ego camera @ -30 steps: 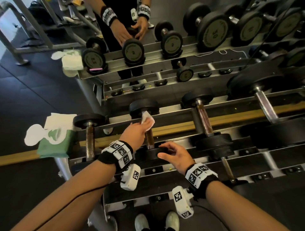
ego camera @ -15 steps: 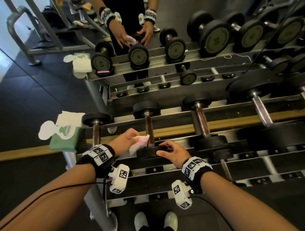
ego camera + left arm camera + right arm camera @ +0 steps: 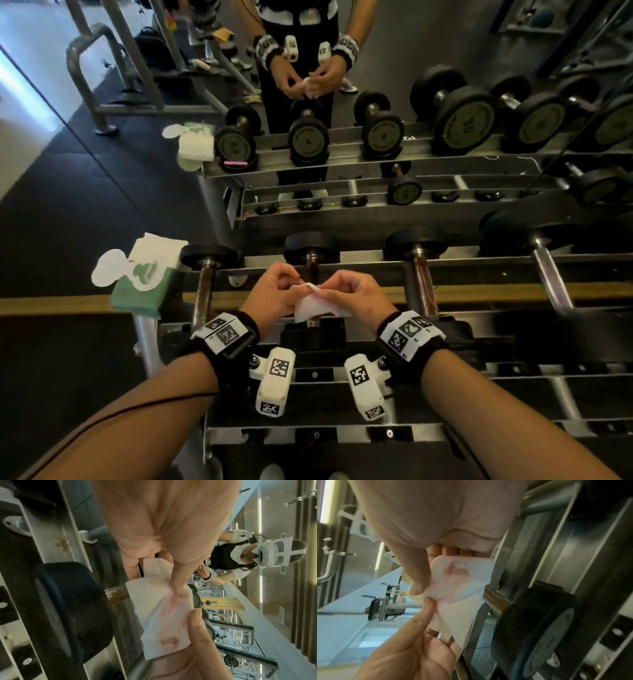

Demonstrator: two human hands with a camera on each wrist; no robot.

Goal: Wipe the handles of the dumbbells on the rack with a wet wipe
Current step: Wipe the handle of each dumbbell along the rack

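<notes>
Above the brown handle of the second dumbbell from the left, both my hands hold a white wet wipe marked with reddish stains. My left hand pinches its left edge and my right hand pinches the right. In the left wrist view the wipe hangs beside the black dumbbell head, just off the handle. The right wrist view shows the wipe between the thumbs, near the handle and head. The wipe hides the handle's near part.
A green pack of wet wipes with its flap open lies at the left end of the metal rack. More dumbbells lie in a row to the right and one to the left. A mirror behind repeats the rack and the person.
My left hand drew the wipe off the second dumbbell's handle toward me. My right hand left the near dumbbell head and took hold of the wipe; both hands now hold it.
</notes>
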